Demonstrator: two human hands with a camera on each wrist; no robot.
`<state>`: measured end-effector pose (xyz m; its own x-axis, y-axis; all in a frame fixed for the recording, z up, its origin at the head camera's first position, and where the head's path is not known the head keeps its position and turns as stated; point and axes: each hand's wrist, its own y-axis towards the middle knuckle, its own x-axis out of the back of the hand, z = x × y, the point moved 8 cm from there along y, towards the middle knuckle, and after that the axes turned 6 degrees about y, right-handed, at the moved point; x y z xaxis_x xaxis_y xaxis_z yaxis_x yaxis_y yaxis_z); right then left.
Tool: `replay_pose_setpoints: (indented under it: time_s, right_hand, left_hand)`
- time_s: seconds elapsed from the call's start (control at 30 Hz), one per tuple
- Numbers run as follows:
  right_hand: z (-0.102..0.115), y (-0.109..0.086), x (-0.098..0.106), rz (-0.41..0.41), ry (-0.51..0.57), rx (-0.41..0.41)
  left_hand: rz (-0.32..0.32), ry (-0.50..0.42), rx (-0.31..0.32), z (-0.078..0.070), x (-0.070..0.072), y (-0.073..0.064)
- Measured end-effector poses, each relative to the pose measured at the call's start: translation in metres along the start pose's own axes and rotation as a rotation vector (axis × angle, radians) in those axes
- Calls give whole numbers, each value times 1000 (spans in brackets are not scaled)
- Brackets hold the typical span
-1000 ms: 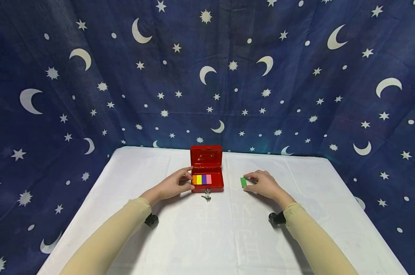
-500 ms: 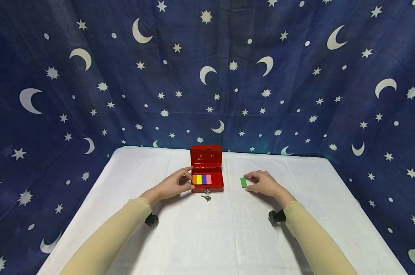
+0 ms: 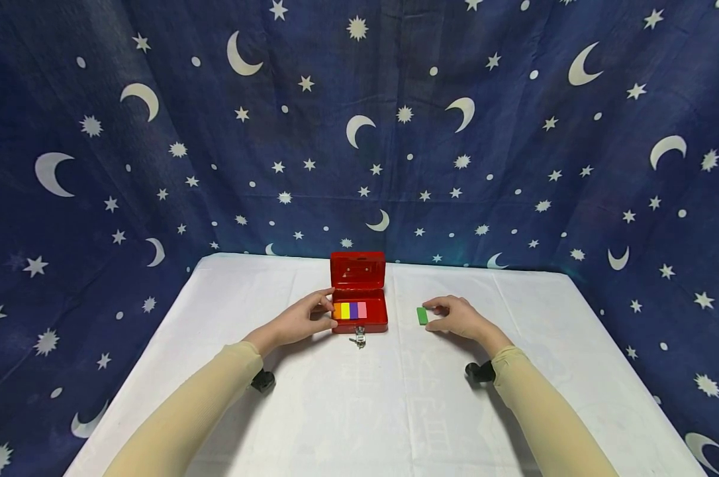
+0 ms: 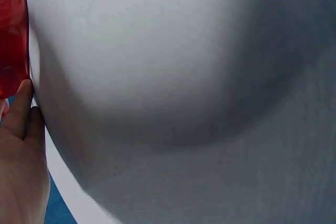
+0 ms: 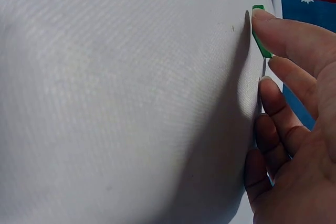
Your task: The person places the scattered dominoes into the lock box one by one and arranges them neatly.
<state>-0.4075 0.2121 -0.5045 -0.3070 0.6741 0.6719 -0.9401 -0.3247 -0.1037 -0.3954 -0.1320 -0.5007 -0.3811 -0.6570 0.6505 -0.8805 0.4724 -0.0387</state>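
Observation:
A red metal cash box [image 3: 374,327] stands with its lid up at the middle of the table. Inside lie orange, yellow, purple and pink blocks [image 3: 350,310] in a row. My left hand [image 3: 296,320] holds the box by its left side, index finger near the back corner and thumb near the front; fingertips meet its wall in the left wrist view. Farther right, a small green block [image 3: 422,316] lies on the white cloth. My right hand [image 3: 461,319] is spread loosely beside it, index finger and thumb at its two ends; in the right wrist view the thumb overlaps the block [image 5: 261,43].
A small lock with keys [image 3: 359,339] hangs at the box's front. White cloth covers the table [image 3: 359,411]. Behind and at both sides hangs a dark blue curtain [image 3: 312,132] with moons and stars. Black wrist cameras [image 3: 480,372] sit under each wrist.
My right thumb has eased slightly away from the green block, which now lies flat. The left hand and the cash box have stayed in place.

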Motion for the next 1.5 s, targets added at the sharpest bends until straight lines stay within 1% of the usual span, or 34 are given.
replay_pose_setpoints:
  time_s: [0.33,0.5,0.7,0.87,1.2,1.5]
  right_hand:
    - [-2,1,0,0,40,15]
    - [-3,1,-1,-8,57,6]
    - [-4,1,0,-17,79,-15]
    - [-3,0,0,-21,91,-13]
    - [-2,-1,1,-24,80,-10]
    - [-2,0,0,-35,37,5]
  left_hand:
    - [3,4,3,0,0,0]
    - [2,21,4,0,-1,0]
    - [1,14,-1,0,0,0]
    - [0,21,-10,-1,0,0]
    - [0,16,-4,0,0,1]
    - [0,25,1,0,0,1]
